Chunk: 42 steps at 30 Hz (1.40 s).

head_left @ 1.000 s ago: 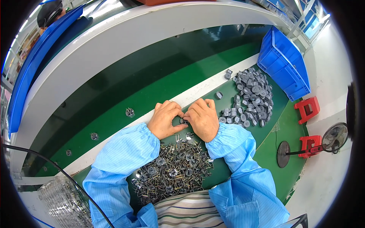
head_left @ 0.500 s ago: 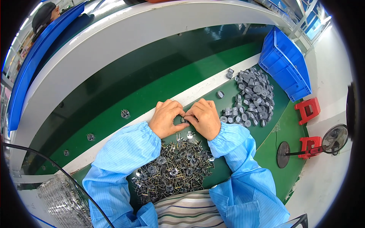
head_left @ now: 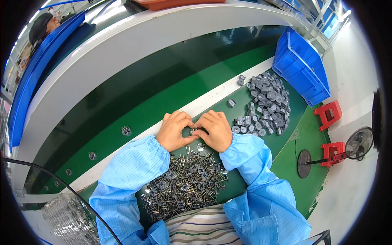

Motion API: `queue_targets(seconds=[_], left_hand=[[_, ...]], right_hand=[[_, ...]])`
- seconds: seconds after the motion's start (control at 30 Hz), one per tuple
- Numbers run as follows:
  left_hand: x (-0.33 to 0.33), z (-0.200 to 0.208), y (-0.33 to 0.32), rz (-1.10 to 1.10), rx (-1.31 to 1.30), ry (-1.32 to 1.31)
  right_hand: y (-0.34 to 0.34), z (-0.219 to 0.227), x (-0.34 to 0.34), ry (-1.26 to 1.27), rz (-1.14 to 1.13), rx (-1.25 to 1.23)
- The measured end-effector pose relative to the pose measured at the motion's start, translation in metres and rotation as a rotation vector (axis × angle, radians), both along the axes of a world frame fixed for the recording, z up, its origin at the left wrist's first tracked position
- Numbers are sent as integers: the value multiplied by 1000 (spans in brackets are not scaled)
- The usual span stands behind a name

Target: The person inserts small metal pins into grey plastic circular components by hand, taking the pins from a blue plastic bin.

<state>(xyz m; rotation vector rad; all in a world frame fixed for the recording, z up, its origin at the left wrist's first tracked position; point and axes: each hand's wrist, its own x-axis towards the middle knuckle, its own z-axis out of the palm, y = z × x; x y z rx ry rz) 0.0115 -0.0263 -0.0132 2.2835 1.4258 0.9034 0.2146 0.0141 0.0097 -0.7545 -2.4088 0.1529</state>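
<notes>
My left hand (head_left: 175, 131) and my right hand (head_left: 214, 130) meet over the green worktop at the white strip's near side. Their fingertips pinch a small part with shiny metal (head_left: 192, 131); most of it is hidden by the fingers. Right below the hands, a heap of small dark parts with brass-coloured pins (head_left: 185, 181) spreads toward my lap. One loose shiny piece (head_left: 200, 147) lies just under my right hand. To the right, a pile of round grey plastic caps (head_left: 269, 104) covers the worktop, with a single grey cap (head_left: 231, 103) apart from it.
Beyond the white strip (head_left: 204, 104) runs a green belt (head_left: 163, 96) carrying spaced round parts (head_left: 126, 131). A blue crate (head_left: 300, 67) stands behind the caps. Red stools (head_left: 328, 115) and a fan (head_left: 359, 143) are at right. Clear plastic trays (head_left: 69, 218) are stacked lower left; a black cable (head_left: 61, 179) crosses there.
The round parts on the belt have moved toward the lower left. My hands stay together on the small part, their fingers slightly shifted. The whole view has shifted a little.
</notes>
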Motion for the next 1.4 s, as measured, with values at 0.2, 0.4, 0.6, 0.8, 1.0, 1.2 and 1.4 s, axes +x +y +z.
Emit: queue_targets(seconds=[0.2,0.4,0.6,0.8,1.0,1.2,1.4], left_hand=[[-26,3,18,203,78,-82],[-57,-4,29,468,79,85],[-14,18,11,69,128,-102],[-8,-4,4,-95,-3,-36],[2,11,-1,-53,27,-152],[-7,8,-1,82,-91,-4],[-1,9,3,-77,-61,-160]], right_hand=[[35,4,44,6,-475,244],[53,-26,53,-19,-413,45],[11,-10,8,138,27,-140],[11,9,29,-20,290,-833],[12,-10,28,-76,474,-548],[16,2,32,-116,663,-589],[7,-1,25,-80,483,-787]])
